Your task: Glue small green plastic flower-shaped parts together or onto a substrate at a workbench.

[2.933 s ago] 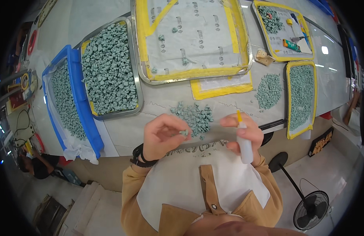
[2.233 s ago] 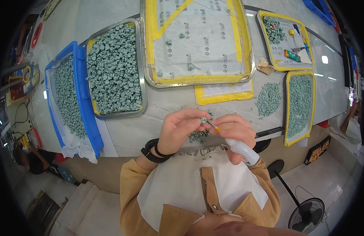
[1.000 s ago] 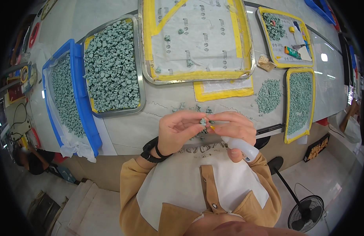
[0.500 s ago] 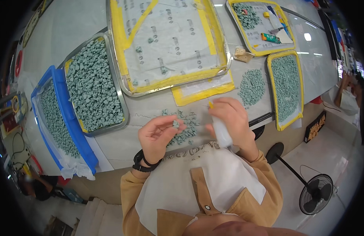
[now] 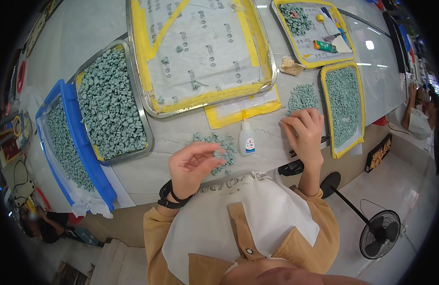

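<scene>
My left hand (image 5: 188, 166) pinches a small green stone piece (image 5: 218, 154) between thumb and fingertips, above a loose scatter of green stones (image 5: 229, 142) on the table. A small white glue bottle (image 5: 246, 140) with a yellow nozzle stands upright between my hands, just right of that scatter. My right hand (image 5: 305, 133) is off the bottle, its fingers loosely bent and a little apart. Its fingertips are close to the lower edge of a heap of finer green stones (image 5: 302, 97); nothing shows in them.
At left stand a metal tray (image 5: 148, 142) of larger green stones and a blue tray (image 5: 74, 123) of smaller ones. A large paper-lined tray (image 5: 200, 107) lies ahead. Yellow-edged trays (image 5: 331, 149) (image 5: 319, 61) hold stones and tools at right. A fan (image 5: 381, 235) stands beyond the table.
My right hand has let go of the glue bottle, which now stands on the table, and has moved right towards the fine stones. My left hand has barely moved and still holds its stone piece.
</scene>
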Demonstrator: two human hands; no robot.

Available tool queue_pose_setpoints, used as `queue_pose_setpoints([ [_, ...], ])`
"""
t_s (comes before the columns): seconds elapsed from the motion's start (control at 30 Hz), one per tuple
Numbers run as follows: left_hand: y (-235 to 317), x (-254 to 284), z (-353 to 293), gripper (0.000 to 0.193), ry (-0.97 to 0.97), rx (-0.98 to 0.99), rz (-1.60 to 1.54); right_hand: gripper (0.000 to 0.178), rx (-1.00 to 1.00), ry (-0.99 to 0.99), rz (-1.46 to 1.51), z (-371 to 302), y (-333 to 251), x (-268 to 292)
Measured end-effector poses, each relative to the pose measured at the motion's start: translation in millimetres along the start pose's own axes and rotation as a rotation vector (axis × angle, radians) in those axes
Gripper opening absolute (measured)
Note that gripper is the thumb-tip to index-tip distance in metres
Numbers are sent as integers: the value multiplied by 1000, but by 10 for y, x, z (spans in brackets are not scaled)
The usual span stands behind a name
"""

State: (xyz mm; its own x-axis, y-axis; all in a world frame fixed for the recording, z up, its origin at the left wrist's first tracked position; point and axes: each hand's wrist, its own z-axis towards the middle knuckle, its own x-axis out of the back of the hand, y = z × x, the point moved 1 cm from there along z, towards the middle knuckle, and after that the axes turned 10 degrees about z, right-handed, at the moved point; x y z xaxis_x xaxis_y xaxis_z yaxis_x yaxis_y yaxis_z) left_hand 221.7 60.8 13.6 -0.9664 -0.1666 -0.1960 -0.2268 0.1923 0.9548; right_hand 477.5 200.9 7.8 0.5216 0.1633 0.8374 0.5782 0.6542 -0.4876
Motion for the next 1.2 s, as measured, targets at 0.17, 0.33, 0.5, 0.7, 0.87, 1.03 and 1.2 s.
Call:
queue_pose_setpoints([
  [0.17, -16, -76, 23, 41, -275, 127, 74, 22, 227, 52, 374, 186, -622, 38],
  [0.33, 25, -70, 16, 49, -363, -73, 321, 24, 375, -102, 559, 359, -764, -174],
  [0.5, 1, -70, 1, 51, -340, -86, 85, 24, 400, 22, 555, 308, -767, -342],
  [0.7, -28, 5, 7, 37, 121, -256, 44, 15, 126, -20, 1016, 276, -909, -380],
  [0.87, 31, -15, 10, 26, 93, -296, 204, 13, -118, -135, 1150, 350, -1032, -485],
  [1.03, 17, -34, -24, 29, 127, -304, 283, 21, -36, -141, 976, 348, -1033, -483],
  [1.2, 1, -31, -9, 29, 139, -345, 347, 11, -60, -54, 951, 368, -1065, -497],
])
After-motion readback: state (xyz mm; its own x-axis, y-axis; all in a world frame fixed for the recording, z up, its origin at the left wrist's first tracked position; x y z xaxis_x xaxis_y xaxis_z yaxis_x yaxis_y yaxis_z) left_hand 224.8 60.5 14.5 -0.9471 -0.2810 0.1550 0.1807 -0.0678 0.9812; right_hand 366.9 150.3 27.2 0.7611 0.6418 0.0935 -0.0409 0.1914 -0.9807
